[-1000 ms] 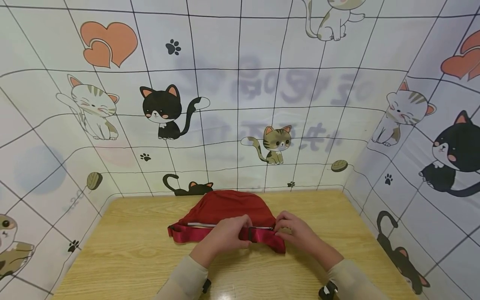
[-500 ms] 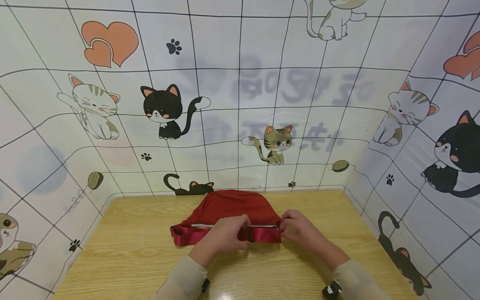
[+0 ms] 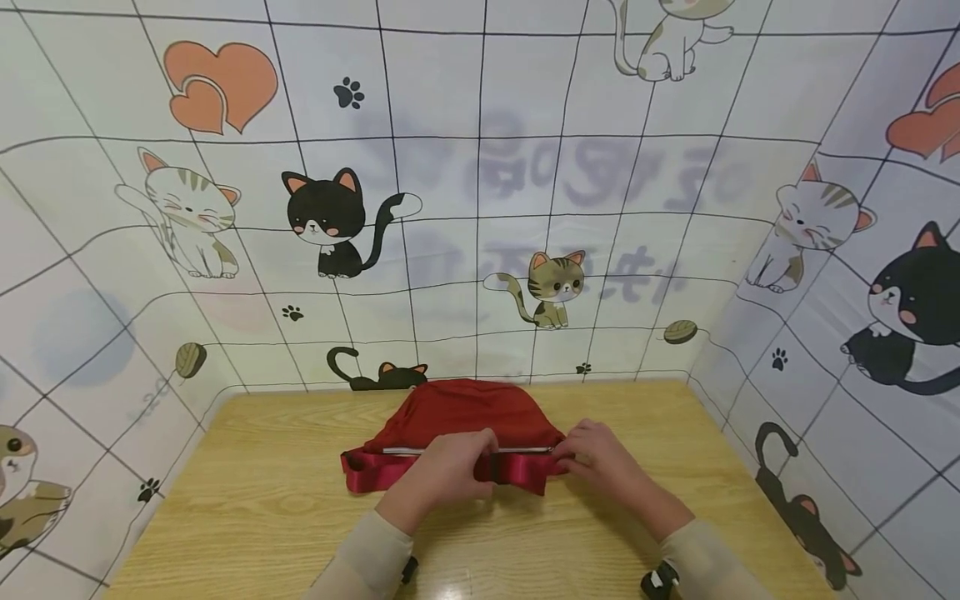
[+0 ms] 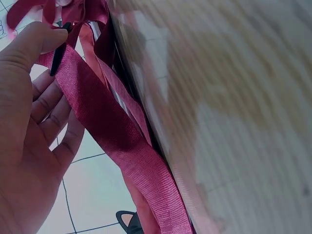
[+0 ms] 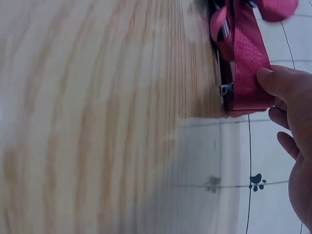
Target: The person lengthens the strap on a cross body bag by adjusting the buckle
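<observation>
A red waist bag (image 3: pixel 468 415) lies toward the back of the table, its pale zipper (image 3: pixel 401 452) facing me. Along its front runs a crimson webbing strap (image 3: pixel 375 473), (image 4: pixel 105 114). My left hand (image 3: pixel 453 468) pinches the strap at a black buckle (image 4: pixel 59 52) between thumb and fingers. At the bag's right end, my right hand (image 3: pixel 600 458) holds the strap, its thumb pressing the webbing in the right wrist view, where a metal zipper pull (image 5: pixel 226 89) shows beside it. Between the hands the strap bulges forward in a loose fold (image 3: pixel 528 473).
The wooden table (image 3: pixel 285 517) extends around the bag on both sides and in front. Behind it and at the sides rise cloth walls (image 3: pixel 480 183) printed with cats and grid lines. Dark wrist devices (image 3: pixel 660 579) are strapped below both sleeves.
The strap's hanging right end was drawn straight between the hands, then slackened into a forward fold. My right hand moved right, then slightly back left. My left hand stays nearly still.
</observation>
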